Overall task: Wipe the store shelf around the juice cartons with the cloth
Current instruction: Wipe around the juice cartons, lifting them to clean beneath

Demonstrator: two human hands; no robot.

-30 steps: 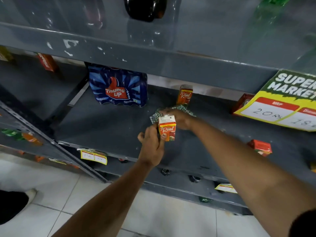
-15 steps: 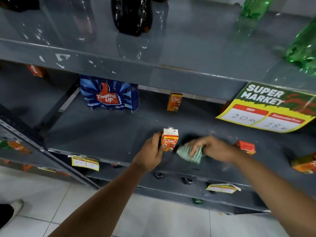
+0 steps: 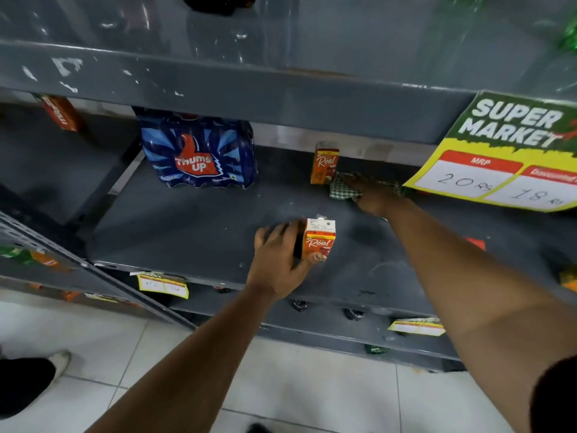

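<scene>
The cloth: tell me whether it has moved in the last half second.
Yes. The cloth under the right hand went from the shelf's front, beside the held carton, back to the rear carton.

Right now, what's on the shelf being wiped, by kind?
Real juice cartons standing in clear view: 2
Thums Up multipack: 1
Checked cloth: 1
Total: 4
Red and orange items at the right are too blurred to class.
</scene>
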